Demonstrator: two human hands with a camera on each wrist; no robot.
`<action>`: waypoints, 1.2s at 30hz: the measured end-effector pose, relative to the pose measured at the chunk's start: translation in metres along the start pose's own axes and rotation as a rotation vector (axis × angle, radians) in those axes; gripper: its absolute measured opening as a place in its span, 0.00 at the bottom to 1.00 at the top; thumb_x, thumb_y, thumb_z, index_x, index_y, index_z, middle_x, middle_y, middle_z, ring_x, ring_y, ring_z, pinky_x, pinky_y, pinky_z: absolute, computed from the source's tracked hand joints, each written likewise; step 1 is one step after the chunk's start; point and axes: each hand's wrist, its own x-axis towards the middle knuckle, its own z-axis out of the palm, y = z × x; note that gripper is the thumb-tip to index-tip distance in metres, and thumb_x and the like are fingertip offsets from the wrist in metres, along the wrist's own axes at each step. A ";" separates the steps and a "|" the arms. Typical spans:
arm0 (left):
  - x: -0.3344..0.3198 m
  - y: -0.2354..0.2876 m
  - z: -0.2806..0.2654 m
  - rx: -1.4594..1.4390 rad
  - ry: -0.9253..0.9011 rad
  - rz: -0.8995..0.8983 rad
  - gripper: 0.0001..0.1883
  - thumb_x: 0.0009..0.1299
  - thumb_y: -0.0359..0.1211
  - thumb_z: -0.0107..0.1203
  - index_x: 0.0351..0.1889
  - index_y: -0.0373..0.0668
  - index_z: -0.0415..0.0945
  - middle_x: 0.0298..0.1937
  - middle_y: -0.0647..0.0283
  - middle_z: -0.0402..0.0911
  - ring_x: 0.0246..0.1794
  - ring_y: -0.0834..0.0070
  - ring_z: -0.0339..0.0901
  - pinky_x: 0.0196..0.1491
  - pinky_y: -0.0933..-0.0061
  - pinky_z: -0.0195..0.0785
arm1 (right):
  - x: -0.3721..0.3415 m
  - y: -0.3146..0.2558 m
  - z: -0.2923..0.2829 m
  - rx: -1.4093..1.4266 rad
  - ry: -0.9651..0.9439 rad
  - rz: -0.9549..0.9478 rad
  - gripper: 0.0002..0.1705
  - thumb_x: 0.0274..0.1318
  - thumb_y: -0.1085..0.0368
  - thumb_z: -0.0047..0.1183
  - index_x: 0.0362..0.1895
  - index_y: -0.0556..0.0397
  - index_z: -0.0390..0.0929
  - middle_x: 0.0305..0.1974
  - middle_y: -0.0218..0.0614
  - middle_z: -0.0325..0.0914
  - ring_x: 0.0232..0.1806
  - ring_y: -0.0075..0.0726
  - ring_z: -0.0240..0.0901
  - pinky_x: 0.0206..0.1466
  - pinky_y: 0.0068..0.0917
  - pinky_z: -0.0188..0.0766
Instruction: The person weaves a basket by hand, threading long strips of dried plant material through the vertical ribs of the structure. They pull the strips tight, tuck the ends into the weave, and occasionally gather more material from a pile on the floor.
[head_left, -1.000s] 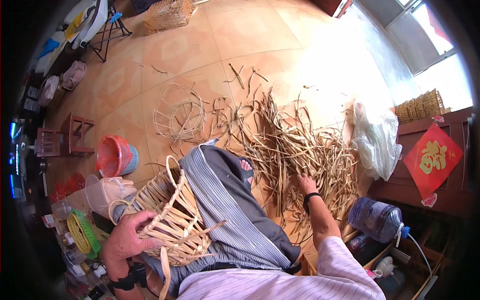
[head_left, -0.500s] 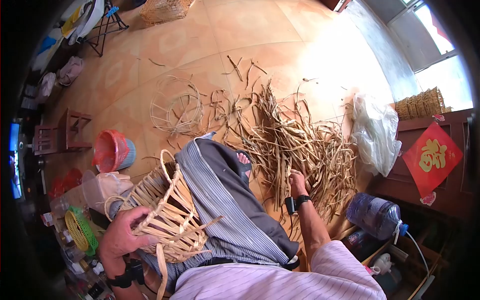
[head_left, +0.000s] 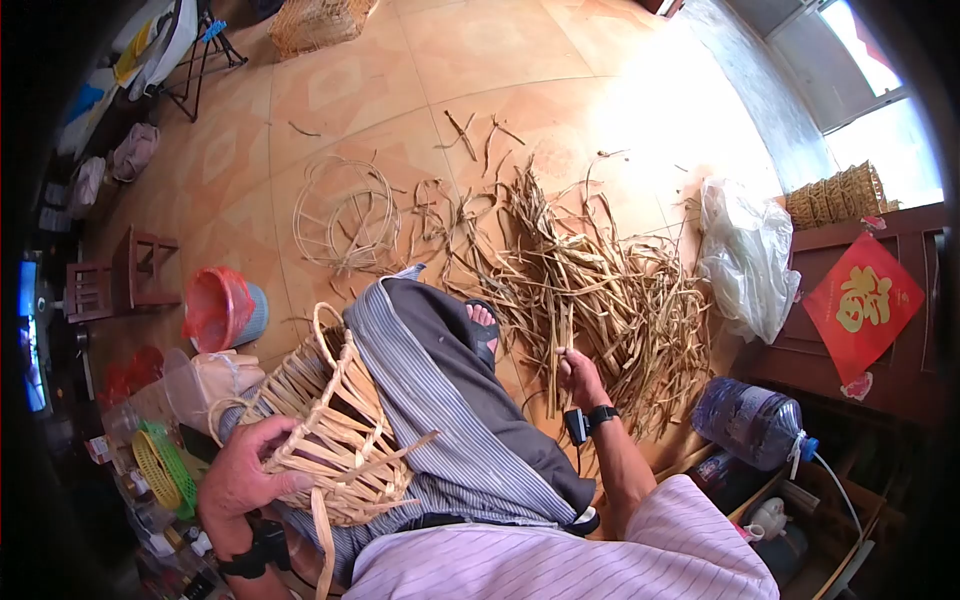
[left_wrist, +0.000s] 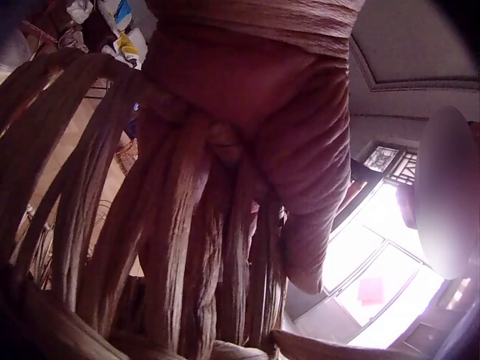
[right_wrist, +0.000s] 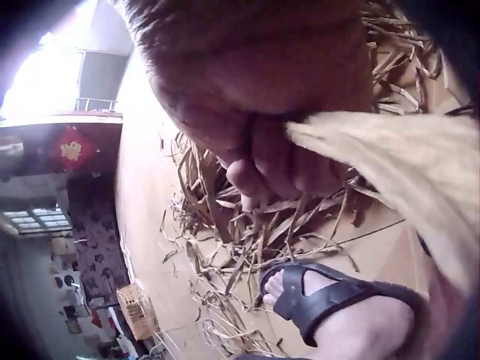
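Observation:
A half-woven basket point(head_left: 345, 430) of pale plant strips, with a braided rim and loop handles, lies tilted on the person's lap. The left hand point(head_left: 245, 465) grips its side, thumb toward the near edge and fingers behind the weave; in the left wrist view the palm point(left_wrist: 247, 90) lies against the upright strips point(left_wrist: 180, 247). At the near edge of the dried strip pile point(head_left: 620, 300), the right hand point(head_left: 580, 375) has its fingers curled. A flat pale strip point(right_wrist: 405, 150) comes out of that fist in the right wrist view.
A round frame of thin canes point(head_left: 345, 215) lies on the tiled floor beyond the knees. To the left stand a red-lined bucket point(head_left: 220, 310) and a small stool point(head_left: 145, 270). A plastic bag point(head_left: 745, 260) and a large water bottle point(head_left: 750, 425) are at the right.
The right hand has drawn back from inside the pile toward the person and left, its fingers now curled around a strip. The left hand keeps its grip on the basket.

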 end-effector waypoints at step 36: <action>-0.002 -0.007 -0.001 0.026 0.053 0.036 0.40 0.61 0.47 0.83 0.62 0.30 0.78 0.52 0.56 0.89 0.54 0.74 0.85 0.61 0.68 0.78 | 0.098 -0.022 -0.112 -1.207 0.525 -0.199 0.30 0.58 0.64 0.72 0.58 0.61 0.70 0.42 0.53 0.85 0.45 0.58 0.87 0.50 0.49 0.82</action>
